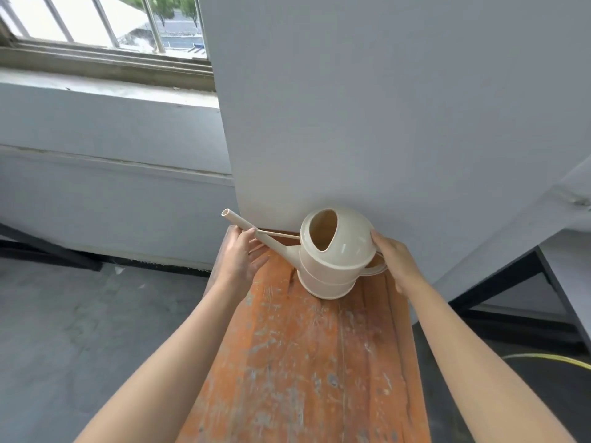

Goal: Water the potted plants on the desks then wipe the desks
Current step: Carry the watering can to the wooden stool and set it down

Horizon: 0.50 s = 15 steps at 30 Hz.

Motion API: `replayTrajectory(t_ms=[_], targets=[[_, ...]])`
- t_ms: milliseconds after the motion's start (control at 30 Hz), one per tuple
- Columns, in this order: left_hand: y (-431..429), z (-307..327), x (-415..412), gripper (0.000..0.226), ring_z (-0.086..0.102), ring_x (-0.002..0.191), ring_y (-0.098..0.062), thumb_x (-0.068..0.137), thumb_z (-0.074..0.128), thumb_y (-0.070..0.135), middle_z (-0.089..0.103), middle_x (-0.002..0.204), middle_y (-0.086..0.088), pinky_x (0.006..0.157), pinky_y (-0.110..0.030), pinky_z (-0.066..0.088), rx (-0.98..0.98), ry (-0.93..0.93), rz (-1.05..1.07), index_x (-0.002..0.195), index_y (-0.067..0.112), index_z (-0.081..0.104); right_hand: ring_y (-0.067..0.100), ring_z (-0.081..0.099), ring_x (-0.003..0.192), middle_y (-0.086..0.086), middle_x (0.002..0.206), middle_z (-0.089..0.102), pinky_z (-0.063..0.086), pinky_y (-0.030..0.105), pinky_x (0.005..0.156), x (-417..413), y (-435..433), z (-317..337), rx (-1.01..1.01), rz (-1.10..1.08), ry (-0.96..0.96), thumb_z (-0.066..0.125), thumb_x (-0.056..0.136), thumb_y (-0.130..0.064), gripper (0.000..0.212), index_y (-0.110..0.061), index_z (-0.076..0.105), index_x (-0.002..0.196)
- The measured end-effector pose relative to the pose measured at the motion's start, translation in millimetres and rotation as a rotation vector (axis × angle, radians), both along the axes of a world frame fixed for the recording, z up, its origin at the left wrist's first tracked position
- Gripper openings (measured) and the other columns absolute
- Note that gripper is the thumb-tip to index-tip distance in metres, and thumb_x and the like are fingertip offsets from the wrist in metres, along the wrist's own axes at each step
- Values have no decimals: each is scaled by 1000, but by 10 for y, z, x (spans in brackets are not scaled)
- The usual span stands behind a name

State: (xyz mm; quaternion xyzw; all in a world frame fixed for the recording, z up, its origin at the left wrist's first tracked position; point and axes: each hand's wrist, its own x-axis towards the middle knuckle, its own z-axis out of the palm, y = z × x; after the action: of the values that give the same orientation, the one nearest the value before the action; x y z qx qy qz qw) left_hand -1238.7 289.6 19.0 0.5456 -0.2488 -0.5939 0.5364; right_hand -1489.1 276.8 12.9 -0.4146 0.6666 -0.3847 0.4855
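On the counter [303, 362] the watering can [335, 260] aims its spout [256, 231] at your slack-fingered left hand [238, 260], handle [375, 269] under your right hand [396, 260], grip hidden.

**Counts of items in view.** One cream watering can [335, 260]. It has one long spout [252, 228], one thin brace rod [278, 234], one oval filling opening [323, 230] and one loop handle [375, 266]. One worn orange tabletop [303, 362]. Two hands: one left hand [238, 260] and one right hand [395, 257]. Two bare forearms, one to each hand. One window [96, 24] at upper left, crossed by several metal bars; the picture's edge cuts off their full number. One yellow cable [550, 359] on the floor at lower right. One dark metal frame [556, 284] at the right edge.
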Motion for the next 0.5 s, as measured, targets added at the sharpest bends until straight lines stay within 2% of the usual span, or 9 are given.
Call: replayTrajectory(t_ms=[100,167,233,267,400,500], targets=[[15,23,10,16,57,102,-29,96,38,22,58,106,-8,87,-37,43,4,-49,-29,103,29,50,19,55,107,10,112,62,37,32,98,-4,17,42,1,21,28,48,91,-35,40,-1,61,106],[63,49,28,25,56,105,-29,96,38,23,56,113,-9,89,-38,43,22,-115,-48,119,26,48,18,53,101,8,108,59,37,32,95,-2,78,83,-14,4,74,47,92,-35,35,-3,59,105],[159,70,73,42,55,104,-28,96,38,24,54,115,-10,92,-39,43,58,-205,-49,138,19,35,19,51,101,9,109,57,38,33,91,0,200,114,-39,-47,160,46,92,-35,37,-3,56,109],[237,84,114,46,55,103,-27,96,38,23,54,115,-10,92,-39,44,70,-243,-45,141,16,32,20,51,104,8,113,56,37,32,89,4,290,120,-55,-77,189,46,92,-35,38,-5,55,112],[766,130,349,35,57,93,-24,95,39,20,59,106,-9,79,-33,45,55,-343,-71,127,9,48,24,46,123,9,133,50,35,31,94,60,847,157,-78,-197,253,46,93,-33,43,-9,46,129],[1319,78,560,25,59,85,-22,95,39,18,62,94,-5,72,-28,44,42,-394,-72,114,10,54,24,48,120,11,131,52,35,29,92,164,1412,126,-49,-253,192,48,93,-25,38,-6,50,125]])
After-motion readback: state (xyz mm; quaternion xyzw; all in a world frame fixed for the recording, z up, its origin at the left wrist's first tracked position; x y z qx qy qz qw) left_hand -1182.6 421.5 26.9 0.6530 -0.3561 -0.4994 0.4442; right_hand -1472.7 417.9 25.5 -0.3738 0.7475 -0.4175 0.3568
